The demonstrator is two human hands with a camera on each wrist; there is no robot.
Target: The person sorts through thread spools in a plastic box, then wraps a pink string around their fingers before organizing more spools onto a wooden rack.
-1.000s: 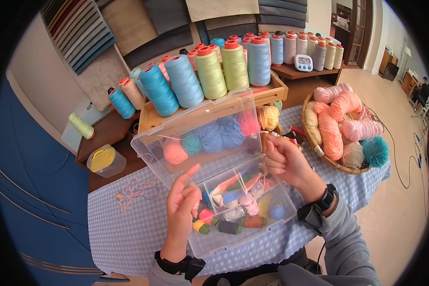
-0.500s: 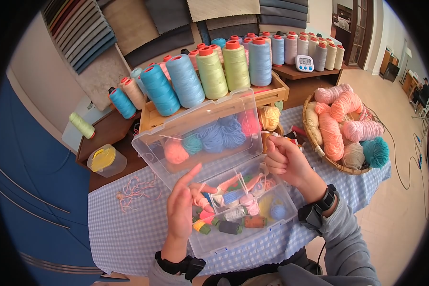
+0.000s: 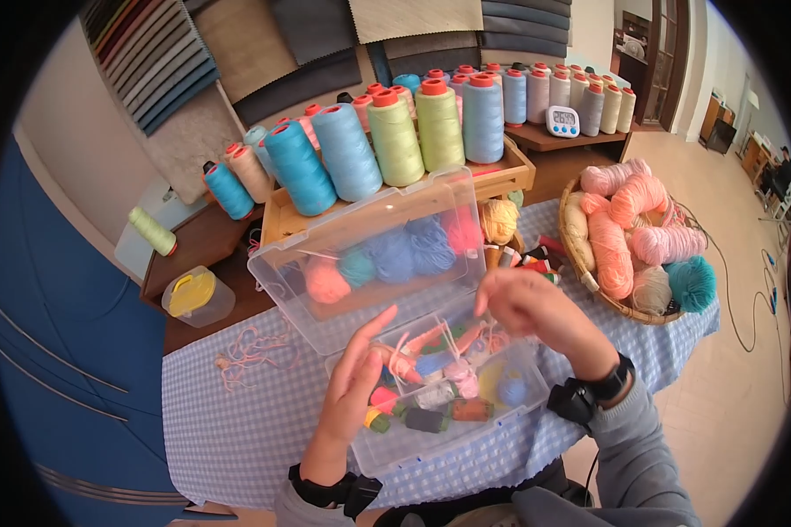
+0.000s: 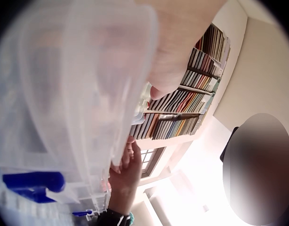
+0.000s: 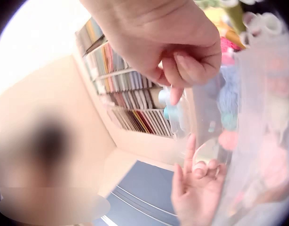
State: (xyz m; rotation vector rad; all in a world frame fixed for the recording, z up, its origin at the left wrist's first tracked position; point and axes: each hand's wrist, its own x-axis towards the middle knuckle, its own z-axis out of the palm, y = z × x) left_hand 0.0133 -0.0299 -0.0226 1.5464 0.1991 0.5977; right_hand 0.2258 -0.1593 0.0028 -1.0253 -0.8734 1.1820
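Note:
In the head view my left hand [image 3: 347,404] is over the left side of a clear plastic box [image 3: 444,448], index finger raised. The right wrist view shows its other fingers bent loosely and its thumb apart. My right hand [image 3: 540,309] is above the box's right side, slightly blurred. Its fingers are curled with one pointing down, and nothing shows in its grasp. Inside the box are a dark thread spool [image 3: 424,419], an orange-brown spool [image 3: 471,410], a blue yarn ball [image 3: 511,391] and pink yarn pieces. The lid [image 3: 360,230] stands raised; yarn balls show through it.
Behind the lid, a wooden tray [image 3: 514,173] holds large thread cones. A wicker basket [image 3: 580,268] of yarn stands right, a white timer [image 3: 562,121] behind. Tangled pink yarn [image 3: 257,356] lies left on the checked cloth [image 3: 228,422], near a yellow-lidded tub [image 3: 199,300].
My right hand has turned over, its back now upward, and shifted slightly. My left hand has moved a little to the right, index finger still raised. The box stays put.

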